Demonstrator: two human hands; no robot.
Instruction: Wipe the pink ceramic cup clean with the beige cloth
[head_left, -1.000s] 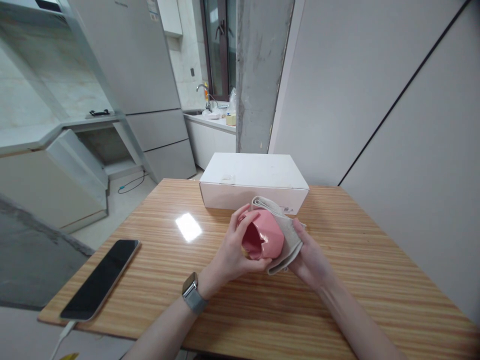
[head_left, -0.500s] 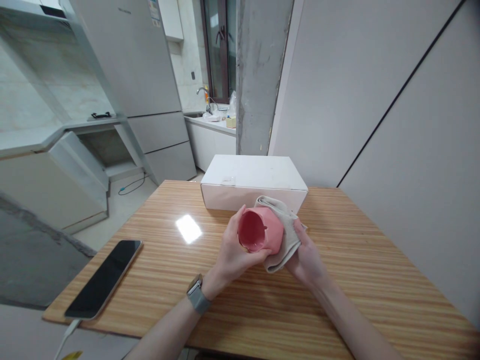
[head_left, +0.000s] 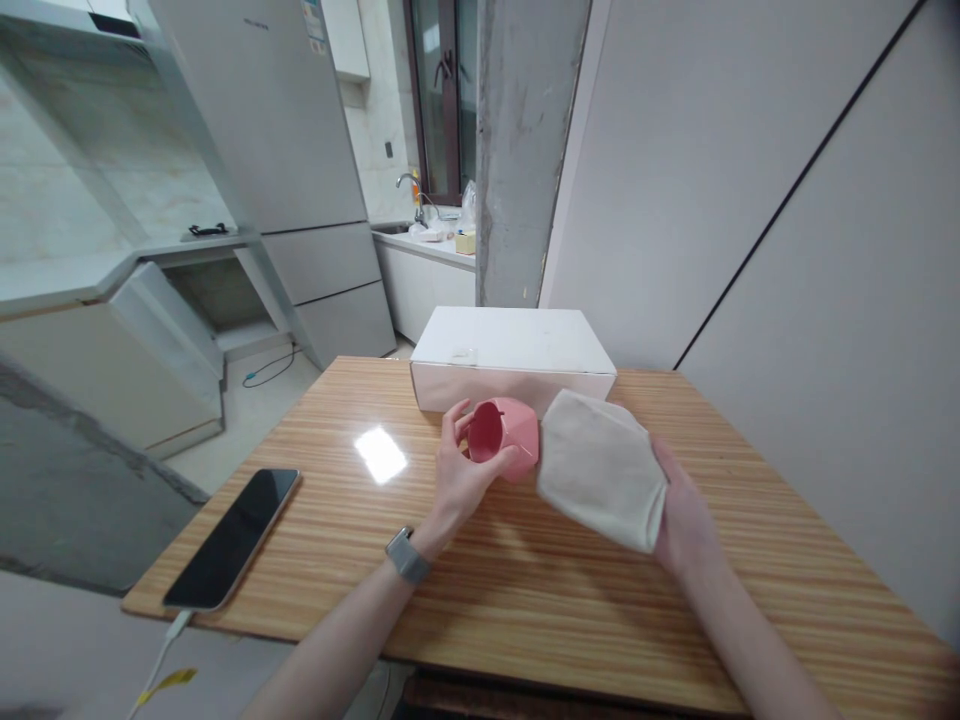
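My left hand (head_left: 466,470) grips a pink faceted cup (head_left: 520,437), tilted so that its open mouth faces left and toward me. Thumb and fingers wrap around the rim end. To its right, my right hand (head_left: 684,510) holds a folded beige cloth (head_left: 600,465) by its right edge. The cloth's flat face is turned toward me, and its left edge lies close beside the base of the cup; whether they touch I cannot tell. Most fingers of my right hand are hidden behind the cloth.
A white box (head_left: 517,340) sits at the far side of the wooden table (head_left: 337,540), just behind the cup and cloth. At the left edge lies a black phone (head_left: 234,540) with a white cable (head_left: 161,655) hanging off the table. A wall (head_left: 787,200) borders the right.
My right hand has moved right, drawing the cloth away from around the cup's base. The cloth now faces me more broadly. The cup has turned slightly in my left hand.
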